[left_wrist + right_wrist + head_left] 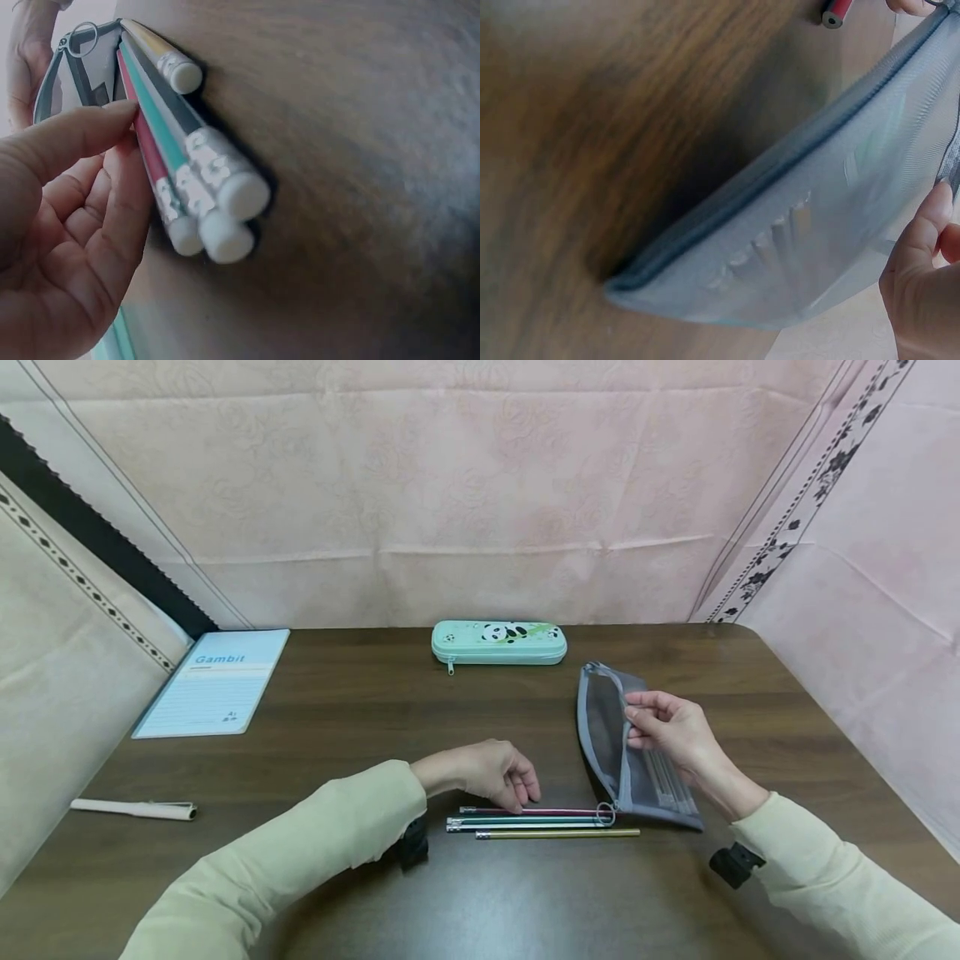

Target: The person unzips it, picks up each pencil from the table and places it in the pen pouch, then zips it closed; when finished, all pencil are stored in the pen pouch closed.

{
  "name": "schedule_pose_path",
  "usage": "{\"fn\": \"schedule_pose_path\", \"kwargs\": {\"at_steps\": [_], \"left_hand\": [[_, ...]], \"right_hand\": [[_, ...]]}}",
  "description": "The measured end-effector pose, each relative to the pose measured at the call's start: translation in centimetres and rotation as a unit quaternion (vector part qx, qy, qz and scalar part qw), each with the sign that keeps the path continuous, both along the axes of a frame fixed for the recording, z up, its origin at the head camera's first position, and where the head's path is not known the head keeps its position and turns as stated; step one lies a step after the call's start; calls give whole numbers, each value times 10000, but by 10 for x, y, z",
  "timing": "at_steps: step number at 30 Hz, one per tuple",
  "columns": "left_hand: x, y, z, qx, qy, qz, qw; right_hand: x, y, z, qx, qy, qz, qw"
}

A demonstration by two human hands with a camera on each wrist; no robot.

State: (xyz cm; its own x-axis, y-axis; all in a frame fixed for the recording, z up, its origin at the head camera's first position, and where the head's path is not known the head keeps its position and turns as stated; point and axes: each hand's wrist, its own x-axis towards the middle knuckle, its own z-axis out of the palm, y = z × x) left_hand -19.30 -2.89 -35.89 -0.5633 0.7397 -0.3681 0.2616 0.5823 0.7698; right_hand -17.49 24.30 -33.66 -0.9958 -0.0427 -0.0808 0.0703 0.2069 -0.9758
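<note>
My left hand (501, 774) pinches a red pencil (152, 154) near its eraser end, thumb on top. Against it lie a green pencil (166, 142) and a black pencil (176, 107), with a gold pencil (558, 834) slightly apart on the near side. All have white erasers pointing left. With thumb and fingers, my right hand (678, 731) grips the zipped edge of a grey mesh pouch (660, 789), whose mouth gapes to the left. Several slim sticks (780, 232) show through the mesh. A metal ring (605, 814) at the pouch's near corner overlaps the pencils' right ends.
A mint pencil case (498, 652) with a panda print lies at the table's back edge. A pale blue notebook (213, 685) is at the back left, and a white pen (135, 810) lies at the left. Cloth walls (487, 485) surround the wooden table (337, 710).
</note>
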Motion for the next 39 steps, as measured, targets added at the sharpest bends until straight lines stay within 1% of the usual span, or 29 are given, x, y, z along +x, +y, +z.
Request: {"fn": "schedule_pose_path", "kwargs": {"at_steps": [3, 5, 6, 8, 11, 13, 16, 18, 20, 22, 24, 27, 29, 31, 33, 35, 39], "left_hand": [[1, -1, 3, -161, 543, -113, 9983], [0, -2, 5, -274, 914, -188, 9953], [0, -3, 6, -337, 1041, -208, 9938], [-2, -5, 8, -443, 1182, -218, 9918], [-7, -11, 9, -545, 1217, -206, 9908], [-10, -16, 11, -576, 1100, -189, 9921], [-15, -22, 15, -530, 751, -67, 9957], [-19, -24, 18, -434, 385, 104, 9983], [-22, -25, 20, -244, 29, 316, 9992], [-25, -22, 21, -19, -266, 531, 9982], [-28, -16, 20, 244, -572, 776, 9950], [-33, -3, 16, 643, -1024, 1144, 9861], [-35, 9, 12, 927, -1348, 1396, 9766], [-36, 21, 9, 1226, -1654, 1612, 9652], [-36, 33, 8, 1505, -1940, 1834, 9519], [-36, 45, 7, 1782, -2174, 2074, 9370], [-35, 64, 6, 2112, -2521, 2560, 9090]], "right_hand": [[0, 0, 0, -37, 8, -1, 10000], [0, 0, 0, -51, 13, 1, 10000], [0, 0, 0, -46, 22, -1, 10000], [0, 0, 0, -31, 39, 5, 10000], [0, -1, 0, -41, 54, 17, 10000], [1, -1, 0, -40, 58, 31, 10000], [1, -1, 1, -7, 64, 43, 10000], [1, -1, 1, 14, 65, 42, 10000], [1, -1, 1, 22, 67, 39, 10000], [1, -2, 2, -12, 60, 37, 10000], [1, -2, 1, -38, 50, 41, 10000], [1, -3, 1, -106, 46, 51, 9999], [1, -3, 0, -135, 34, 51, 9999], [1, -4, 0, -144, 35, 51, 9999], [1, -5, -1, -112, 38, 37, 9999], [2, -5, -1, -53, 63, 17, 10000], [2, -6, 0, -19, 48, 26, 10000]]}}
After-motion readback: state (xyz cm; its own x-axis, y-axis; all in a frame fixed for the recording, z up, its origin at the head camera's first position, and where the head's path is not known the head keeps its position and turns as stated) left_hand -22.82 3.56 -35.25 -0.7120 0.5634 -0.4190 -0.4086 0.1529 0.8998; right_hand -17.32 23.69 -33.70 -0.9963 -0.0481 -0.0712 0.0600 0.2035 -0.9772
